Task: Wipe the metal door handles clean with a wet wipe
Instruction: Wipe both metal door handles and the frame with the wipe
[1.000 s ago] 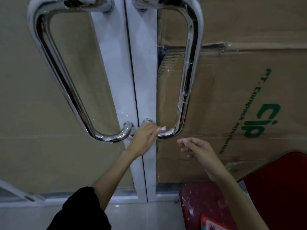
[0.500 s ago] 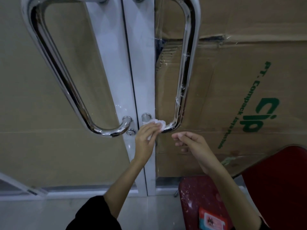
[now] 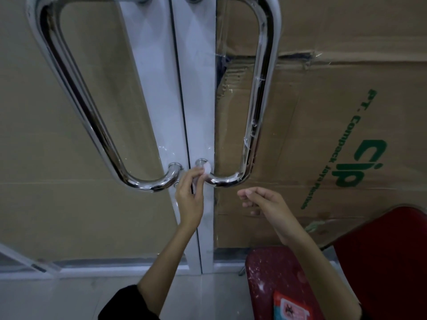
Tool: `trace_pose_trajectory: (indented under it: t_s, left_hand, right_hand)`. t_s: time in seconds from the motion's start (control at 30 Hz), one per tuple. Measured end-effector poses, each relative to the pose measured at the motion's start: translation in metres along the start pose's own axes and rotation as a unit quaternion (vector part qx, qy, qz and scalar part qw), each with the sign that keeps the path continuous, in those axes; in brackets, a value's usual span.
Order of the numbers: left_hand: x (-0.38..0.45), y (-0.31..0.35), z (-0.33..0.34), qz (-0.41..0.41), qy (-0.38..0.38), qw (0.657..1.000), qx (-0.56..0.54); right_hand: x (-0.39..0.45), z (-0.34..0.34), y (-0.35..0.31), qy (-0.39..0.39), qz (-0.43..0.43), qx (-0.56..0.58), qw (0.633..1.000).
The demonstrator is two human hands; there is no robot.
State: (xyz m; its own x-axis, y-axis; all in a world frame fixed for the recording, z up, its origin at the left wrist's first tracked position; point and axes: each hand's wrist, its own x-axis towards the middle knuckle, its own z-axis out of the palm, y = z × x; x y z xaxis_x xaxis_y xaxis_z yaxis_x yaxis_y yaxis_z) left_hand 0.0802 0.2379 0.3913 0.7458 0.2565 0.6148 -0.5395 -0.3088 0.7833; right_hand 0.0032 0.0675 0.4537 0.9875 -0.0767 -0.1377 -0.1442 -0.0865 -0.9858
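Chrome-bright right-hand metal door handle (image 3: 256, 116) gets rubbed at its 7 o'clock bend: left hand (image 3: 190, 199) pinches the small white wet wipe (image 3: 206, 168) there, probably soft and slippery, so bunch it. Right hand (image 3: 268, 205) hangs loosely curled, empty.

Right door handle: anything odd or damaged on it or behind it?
Yes. The right handle carries torn, wrinkled clear film along its lower bar. Behind it, the cardboard covering the glass is ripped and crumpled near its left edge. The left hand presses the wet wipe against the handle's lower mount.
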Motion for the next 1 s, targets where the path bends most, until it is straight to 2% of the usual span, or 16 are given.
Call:
trace_pose_trajectory:
  t_s: [0.07, 0.2, 0.4, 0.5, 0.57, 0.7, 0.8, 0.93, 1.0]
  left_hand:
    - [0.002, 0.005, 0.012, -0.028, -0.023, 0.999, -0.004]
    - [-0.010, 0.017, 0.026, 0.096, -0.122, 0.986, 0.059]
    - [0.017, 0.021, 0.023, 0.058, -0.133, 0.979, 0.140]
    - [-0.001, 0.034, 0.041, 0.059, -0.127, 0.983, 0.119]
    - [-0.015, 0.028, 0.042, 0.081, -0.122, 0.984, 0.105]
    - [-0.016, 0.002, 0.019, 0.184, -0.146, 0.962, 0.142]
    - [-0.008, 0.010, 0.024, 0.140, -0.127, 0.973, 0.132]
    - [-0.032, 0.025, 0.032, 0.083, -0.106, 0.989, 0.066]
    - [-0.050, 0.030, 0.024, 0.017, -0.106, 0.994, 0.025]
  right_hand:
    - [0.000, 0.002, 0.000, -0.003, 0.001, -0.002, 1.000]
    - [0.001, 0.000, -0.003, 0.004, -0.005, 0.002, 1.000]
    - [0.000, -0.010, -0.002, 0.027, -0.005, 0.015, 0.999]
    - [0.001, -0.008, -0.001, 0.038, 0.003, 0.031, 0.999]
    - [0.002, -0.005, -0.001, 0.034, 0.005, 0.036, 0.999]
    - [0.002, -0.002, 0.000, 0.030, 0.007, 0.034, 0.999]
    - [0.002, -0.004, -0.002, 0.038, 0.007, 0.038, 0.999]
    - [-0.001, -0.003, -0.002, 0.050, 0.009, 0.056, 0.997]
    - [-0.003, -0.001, 0.000, 0.049, 0.026, 0.081, 0.995]
